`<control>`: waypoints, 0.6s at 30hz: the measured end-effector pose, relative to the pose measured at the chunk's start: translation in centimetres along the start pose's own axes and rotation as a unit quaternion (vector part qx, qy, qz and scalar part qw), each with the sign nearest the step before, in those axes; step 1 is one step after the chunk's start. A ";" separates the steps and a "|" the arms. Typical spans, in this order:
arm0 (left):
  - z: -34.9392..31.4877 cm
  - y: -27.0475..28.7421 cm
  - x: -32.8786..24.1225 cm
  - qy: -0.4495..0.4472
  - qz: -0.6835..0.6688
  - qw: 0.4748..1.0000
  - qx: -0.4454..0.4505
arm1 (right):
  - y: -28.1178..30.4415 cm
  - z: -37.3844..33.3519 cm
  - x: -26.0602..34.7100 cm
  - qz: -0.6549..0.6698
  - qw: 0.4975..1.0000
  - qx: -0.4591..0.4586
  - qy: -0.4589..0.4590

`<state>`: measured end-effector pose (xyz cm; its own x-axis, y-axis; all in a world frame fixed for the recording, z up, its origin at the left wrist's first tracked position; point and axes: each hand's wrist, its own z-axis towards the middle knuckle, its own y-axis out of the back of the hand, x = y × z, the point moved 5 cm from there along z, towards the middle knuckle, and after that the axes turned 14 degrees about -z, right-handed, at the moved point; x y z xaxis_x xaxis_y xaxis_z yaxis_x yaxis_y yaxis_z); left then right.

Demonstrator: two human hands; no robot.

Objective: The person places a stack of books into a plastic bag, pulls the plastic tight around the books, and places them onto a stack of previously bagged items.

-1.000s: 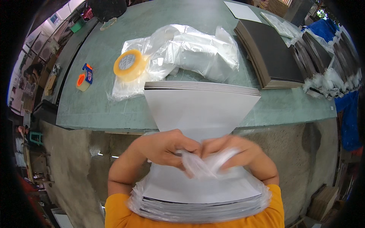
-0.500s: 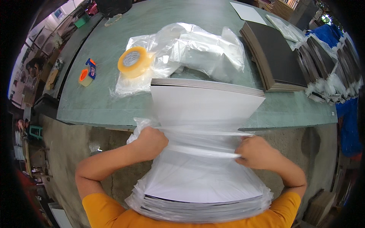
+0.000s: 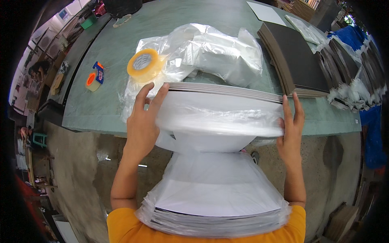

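A stack of white boards leans against the table's near edge, its layered far edge showing. Clear plastic film is gathered across the upper part of this stack. My left hand lies along the stack's left side, fingers stretched apart, tips at the upper left corner. On the opposite side, my right hand has its fingers straight and spread, near the upper right corner. Both thumbs are partly hidden. Closest to my body is a pile of plastic-wrapped white boards.
On the green table lie a roll of clear tape, crumpled clear plastic bags and a tape dispenser. A stack of dark boards sits at the right, beside wrapped bundles. A green stool stands far left.
Both hands have let go of the plastic film they gripped in fists. They have moved away from my body to the stack's upper corners. The film now sits higher on the boards.
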<state>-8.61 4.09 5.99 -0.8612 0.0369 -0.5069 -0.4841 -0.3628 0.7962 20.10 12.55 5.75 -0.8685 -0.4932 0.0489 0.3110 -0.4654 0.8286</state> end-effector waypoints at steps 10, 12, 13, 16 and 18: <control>-2.6 0.8 2.5 -0.011 -0.581 0.810 0.083 | -1.2 -4.9 -5.2 0.604 0.753 0.211 -0.153; -5.1 -2.4 6.2 0.130 -0.761 0.602 0.206 | -4.7 -6.4 -4.4 0.685 0.628 0.323 -0.179; -6.5 -4.4 8.4 0.192 -0.786 0.533 0.246 | -7.4 -8.5 -4.1 0.703 0.565 0.373 -0.217; -11.6 -15.8 14.2 0.336 -0.661 0.592 0.315 | -22.9 -22.1 -5.4 0.690 0.507 0.405 -0.320; -16.2 -21.3 19.3 0.424 -0.632 0.582 0.287 | -26.3 -24.5 -5.3 0.527 0.618 0.423 -0.401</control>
<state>-12.46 -2.53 -26.07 0.5058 -0.6245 -0.5951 -0.8299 -0.1640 -0.5333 25.97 9.46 -29.97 -0.3729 0.4864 0.7902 0.8490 0.5224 0.0791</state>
